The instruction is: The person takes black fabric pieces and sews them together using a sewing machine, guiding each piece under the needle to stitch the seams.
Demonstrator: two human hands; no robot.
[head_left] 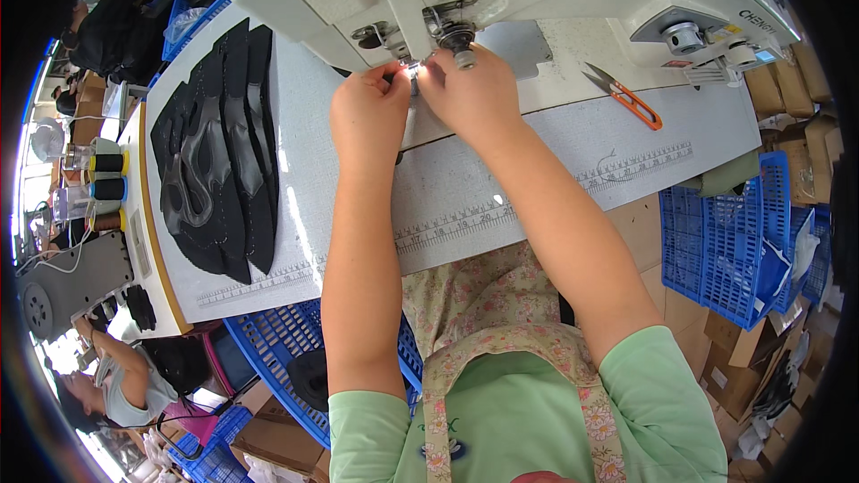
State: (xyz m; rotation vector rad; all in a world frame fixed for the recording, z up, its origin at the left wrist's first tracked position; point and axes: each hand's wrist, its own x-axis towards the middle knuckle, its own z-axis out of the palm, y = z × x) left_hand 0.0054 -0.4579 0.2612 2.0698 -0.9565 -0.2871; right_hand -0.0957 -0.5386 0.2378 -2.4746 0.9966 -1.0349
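Note:
Both my hands are close together under the head of a white sewing machine (pixel 385 0), beside its lit needle area. My left hand (pixel 367 121) is closed, thumb and fingers pinched at the left of the needle. Small dark bits of a black piece (pixel 341 72) show beside its fingers; the rest is hidden. To the right of the needle, my right hand (pixel 476 94) is also closed, its fingertips bent down at the presser foot. What the right fingers hold is covered by the hand itself. Left of my hands lies a fanned stack of black cut pieces (pixel 215 152) with stitched edges and openings.
Orange-handled thread snips (pixel 631 100) lie on the grey table (pixel 555 152), right of my hands. A printed ruler strip (pixel 465 222) runs along its front edge. Blue baskets (pixel 716 250) stand at right and below left (pixel 277 340). A co-worker (pixel 116 385) sits at another machine, lower left.

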